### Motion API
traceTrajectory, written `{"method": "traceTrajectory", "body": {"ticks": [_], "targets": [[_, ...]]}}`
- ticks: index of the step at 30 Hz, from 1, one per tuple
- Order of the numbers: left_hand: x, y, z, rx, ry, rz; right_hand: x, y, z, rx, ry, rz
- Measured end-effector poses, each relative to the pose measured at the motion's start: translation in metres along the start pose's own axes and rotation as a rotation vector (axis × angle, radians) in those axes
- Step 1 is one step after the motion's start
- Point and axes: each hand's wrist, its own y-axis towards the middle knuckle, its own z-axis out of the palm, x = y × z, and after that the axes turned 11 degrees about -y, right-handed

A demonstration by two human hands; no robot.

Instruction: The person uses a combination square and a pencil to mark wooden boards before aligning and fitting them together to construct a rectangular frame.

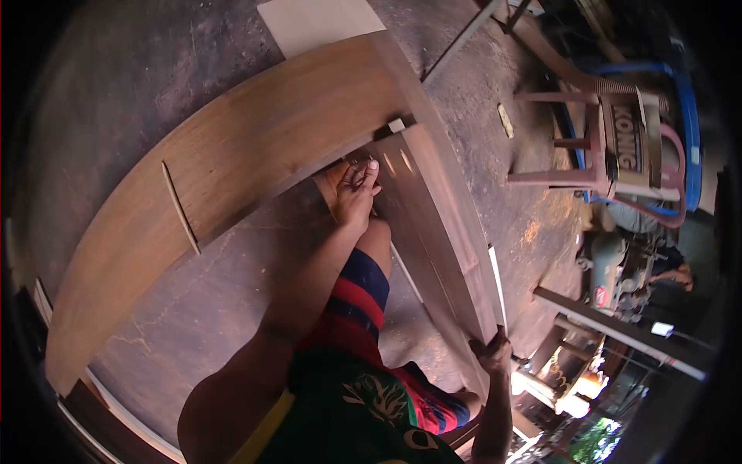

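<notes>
A large curved wooden panel (pixel 255 116) arches across the upper left, joined near the top to a long wooden board (pixel 448 193) on the right. My left hand (pixel 358 185) is closed at the inner corner between them, thumb and fingers pinched together; anything between them is too small to make out. Beside it is an orange-brown piece of wood (pixel 330 185). A small pale block (pixel 396 125) sits at the joint. Lower right, my right hand (pixel 495 353) is closed at the board's outer edge, near a thin white strip (pixel 497 286). Its grip is partly hidden and dark.
A thin stick (pixel 180 209) lies across the curved panel. A pale sheet (pixel 321 23) is under the top end. To the right are a plastic chair (pixel 595 147) with a box marked KONIG (pixel 627 139), a compressor-like tank (pixel 608 267) and a metal beam (pixel 618 332).
</notes>
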Motion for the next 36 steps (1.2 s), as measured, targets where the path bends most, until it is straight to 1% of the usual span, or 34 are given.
{"method": "traceTrajectory", "body": {"ticks": [2, 3, 4, 5, 6, 7, 9, 10, 11, 12, 14, 16, 17, 19, 21, 23, 25, 29, 30, 32, 35, 36], "targets": [[0.003, 0.015, 0.001, -0.038, -0.032, 0.007, 0.018, 0.016, -0.008, 0.066, -0.005, 0.027], [0.004, 0.019, -0.001, -0.008, -0.024, 0.029, 0.019, 0.016, -0.006, 0.095, -0.027, 0.044], [0.005, 0.022, -0.002, 0.02, -0.013, 0.056, 0.014, 0.015, -0.002, 0.071, -0.113, 0.01], [0.006, 0.026, -0.002, 0.002, -0.025, 0.05, 0.023, 0.019, -0.005, 0.047, -0.195, -0.026], [0.006, 0.029, 0.001, 0.001, -0.12, 0.044, 0.035, 0.021, -0.015, 0.201, -0.122, 0.164], [0.007, 0.031, 0.004, 0.005, -0.211, 0.037, 0.038, 0.026, -0.015, 0.209, -0.134, 0.165], [-0.007, 0.027, 0.01, -0.016, -0.255, -0.006, 0.037, 0.02, -0.014, 0.242, -0.088, 0.249], [-0.006, 0.028, 0.009, 0.008, -0.239, 0.001, 0.018, 0.018, -0.005, 0.245, -0.152, 0.221], [-0.005, 0.032, 0.008, 0.035, -0.226, 0.014, 0.013, 0.018, -0.002, 0.249, -0.16, 0.224], [-0.002, 0.035, 0.006, 0.029, -0.227, 0.006, 0.009, 0.017, 0.0, 0.216, -0.151, 0.163], [0.0, 0.039, 0.003, 0.069, -0.255, 0.034, 0.007, 0.018, -0.001, 0.189, -0.145, 0.103], [-0.001, 0.037, 0.006, 0.044, -0.24, 0.041, 0.016, 0.02, -0.005, 0.202, -0.006, 0.16], [-0.004, 0.036, 0.009, 0.023, -0.227, 0.054, 0.017, 0.022, -0.003, 0.203, -0.004, 0.162], [-0.008, 0.035, 0.01, 0.01, -0.202, 0.055, 0.018, 0.026, -0.002, -0.018, -0.047, -0.168], [-0.004, 0.035, 0.006, -0.005, -0.178, 0.05, 0.033, 0.029, -0.013, 0.024, -0.048, -0.145], [0.005, 0.041, -0.005, 0.046, 0.012, 0.081, 0.036, 0.028, -0.016, 0.07, -0.043, -0.124], [0.009, 0.042, -0.009, 0.047, 0.031, 0.059, 0.031, 0.027, -0.014, 0.092, -0.005, -0.09], [0.007, 0.045, -0.01, 0.023, 0.093, 0.033, 0.036, 0.028, -0.017, 0.085, 0.021, -0.099], [0.007, 0.045, -0.009, 0.022, 0.093, 0.035, 0.04, 0.028, -0.019, 0.09, 0.021, -0.089], [0.007, 0.044, -0.008, 0.045, -0.031, 0.021, 0.042, 0.028, -0.019, 0.096, 0.019, -0.079], [0.003, 0.043, -0.005, 0.057, -0.103, 0.01, 0.044, 0.027, -0.017, 0.067, 0.051, -0.077], [0.003, 0.043, -0.005, 0.057, -0.104, 0.009, 0.047, 0.026, -0.02, 0.082, 0.01, -0.064]]}}
